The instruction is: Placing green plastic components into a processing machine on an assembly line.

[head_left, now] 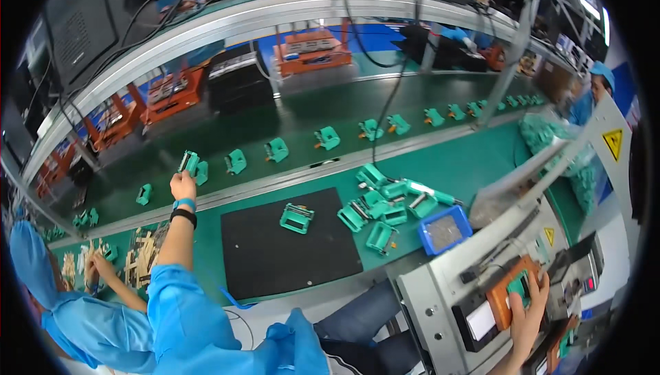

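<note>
My left hand [183, 186], arm stretched far over the bench, is closed on a small green plastic housing [188, 162] with a dark inner edge. It holds the housing above the dark green conveyor belt [289, 117], beside another green housing [201, 173] lying there. Far to the right, my right hand [528, 310] rests its bent fingers on an orange fixture [504, 301] of a grey machine. A green piece [520, 287] sits in that fixture, partly under the fingers; whether they grip it cannot be seen. One housing [296, 218] lies on the black mat [275, 258].
Several green housings [375, 203] are heaped right of the mat, beside a blue bin [445, 229]. More housings line the belt behind a metal rail [323, 167]. A co-worker in blue [96, 323] works at the left. A metal frame [206, 35] crosses above the belt.
</note>
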The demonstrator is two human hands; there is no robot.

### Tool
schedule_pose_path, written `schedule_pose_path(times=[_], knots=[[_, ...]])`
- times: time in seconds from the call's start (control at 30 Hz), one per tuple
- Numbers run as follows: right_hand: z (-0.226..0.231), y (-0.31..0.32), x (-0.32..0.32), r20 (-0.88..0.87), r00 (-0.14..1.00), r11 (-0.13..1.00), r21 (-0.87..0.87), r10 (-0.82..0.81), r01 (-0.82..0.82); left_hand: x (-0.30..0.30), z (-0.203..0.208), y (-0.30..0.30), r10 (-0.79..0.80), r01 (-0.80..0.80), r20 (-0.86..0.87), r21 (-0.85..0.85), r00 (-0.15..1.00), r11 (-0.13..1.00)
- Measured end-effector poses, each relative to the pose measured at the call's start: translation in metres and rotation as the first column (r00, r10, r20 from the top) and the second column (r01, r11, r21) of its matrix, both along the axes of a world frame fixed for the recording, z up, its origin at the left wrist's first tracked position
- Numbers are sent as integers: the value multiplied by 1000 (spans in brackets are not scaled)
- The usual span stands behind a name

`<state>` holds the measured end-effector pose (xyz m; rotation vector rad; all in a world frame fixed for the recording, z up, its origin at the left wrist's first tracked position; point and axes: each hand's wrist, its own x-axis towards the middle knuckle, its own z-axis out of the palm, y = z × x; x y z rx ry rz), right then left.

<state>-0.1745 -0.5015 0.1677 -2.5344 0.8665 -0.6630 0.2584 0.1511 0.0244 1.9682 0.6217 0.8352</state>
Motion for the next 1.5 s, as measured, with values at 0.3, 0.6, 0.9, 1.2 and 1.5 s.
schedule_pose_path(times=[0.3,0.6,0.9,1.2,1.5], knots=[[8,40,-3,212,976,896,-440,40,58,11,-60,98,253,-163,-360,262,898,951],[17,73,5,237,966,833,-552,107,43,25,-7,-37,-20,182,-548,243,836,953],[8,81,7,246,965,846,-531,91,56,38,-8,-93,-451,486,-263,86,853,870],[-22,83,-21,358,933,962,-266,44,56,-71,41,-247,-926,957,-278,211,256,201],[-39,80,-76,477,877,966,-202,-48,163,-64,48,-272,-865,817,-142,429,481,384]])
